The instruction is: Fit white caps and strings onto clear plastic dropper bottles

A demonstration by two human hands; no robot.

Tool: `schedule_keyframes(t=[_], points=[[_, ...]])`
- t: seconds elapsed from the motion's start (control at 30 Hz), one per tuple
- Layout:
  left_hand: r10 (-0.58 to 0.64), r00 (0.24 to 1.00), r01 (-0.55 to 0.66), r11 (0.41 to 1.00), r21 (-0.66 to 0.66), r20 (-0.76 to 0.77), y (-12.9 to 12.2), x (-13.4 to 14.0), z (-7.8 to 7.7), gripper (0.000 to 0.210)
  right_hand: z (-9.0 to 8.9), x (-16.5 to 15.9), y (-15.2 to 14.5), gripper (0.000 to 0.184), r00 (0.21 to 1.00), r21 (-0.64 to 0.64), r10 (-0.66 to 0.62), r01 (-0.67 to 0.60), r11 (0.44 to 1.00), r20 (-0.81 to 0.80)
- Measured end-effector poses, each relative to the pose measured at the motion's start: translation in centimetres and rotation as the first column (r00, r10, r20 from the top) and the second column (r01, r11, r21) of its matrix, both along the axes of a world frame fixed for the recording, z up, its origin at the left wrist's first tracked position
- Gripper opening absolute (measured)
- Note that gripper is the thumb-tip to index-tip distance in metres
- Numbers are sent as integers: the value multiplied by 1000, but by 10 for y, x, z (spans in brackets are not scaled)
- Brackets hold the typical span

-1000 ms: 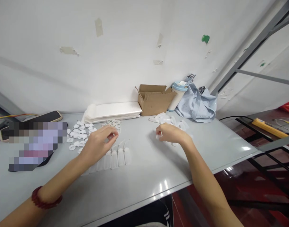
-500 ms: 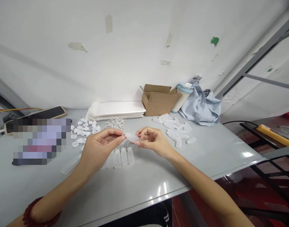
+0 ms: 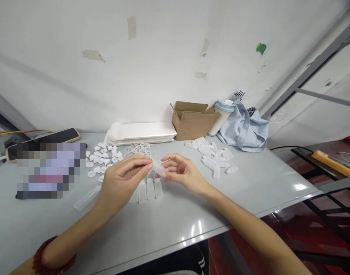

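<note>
Above the table, my left hand (image 3: 125,177) pinches one end of a small translucent plastic bottle (image 3: 158,168) between thumb and fingers. My right hand (image 3: 180,172) has its thumb at the bottle's other end, with its fingers curved loosely around it. Below my hands lies a row of several translucent bottles (image 3: 150,190) with thin white cords at their tops, partly hidden by my left hand. Small white caps (image 3: 102,156) lie scattered beyond my left hand, beside a heap of white cords (image 3: 140,148). Loose translucent bottles (image 3: 210,152) are spread beyond my right hand.
A stack of white sheets (image 3: 143,131), an open cardboard box (image 3: 193,126), a lidded cup (image 3: 222,116) and a light blue cloth bag (image 3: 243,131) stand along the wall. Left are a phone (image 3: 66,136), a blurred-out object (image 3: 49,172) and a clear tube (image 3: 87,198).
The bottle has shifted slightly left and tilted, its right end lower. My right fingers have loosened and spread from a tighter pinch. My left hand still grips its end.
</note>
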State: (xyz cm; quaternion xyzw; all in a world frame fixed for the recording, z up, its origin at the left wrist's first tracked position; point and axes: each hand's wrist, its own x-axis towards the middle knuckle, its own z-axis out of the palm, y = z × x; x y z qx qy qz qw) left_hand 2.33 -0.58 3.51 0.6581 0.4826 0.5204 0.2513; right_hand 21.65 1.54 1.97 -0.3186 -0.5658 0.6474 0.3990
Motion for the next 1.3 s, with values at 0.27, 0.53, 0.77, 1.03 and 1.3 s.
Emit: schedule_keyframes(t=[0.27,0.53,0.77,1.03,1.3], points=[[4,1000,-4,999,33,-7,-4,4,-5,10,-2,-5,-7,46,998,69,30,-34,997,47],[29,983,23,960,-279,181,1,2,-1,18,-9,-6,-11,30,947,451,-244,128,884,210],[-15,965,109,931,-348,262,7,-1,-8,27,-8,-6,-14,27,913,618,-311,88,781,263],[-51,957,10,990,-144,-286,26,-13,-5,24,-3,3,2,25,885,441,-422,306,844,195],[-215,667,140,977,-163,-714,77,-46,-12,32,-6,5,12,23,873,441,-451,336,832,186]])
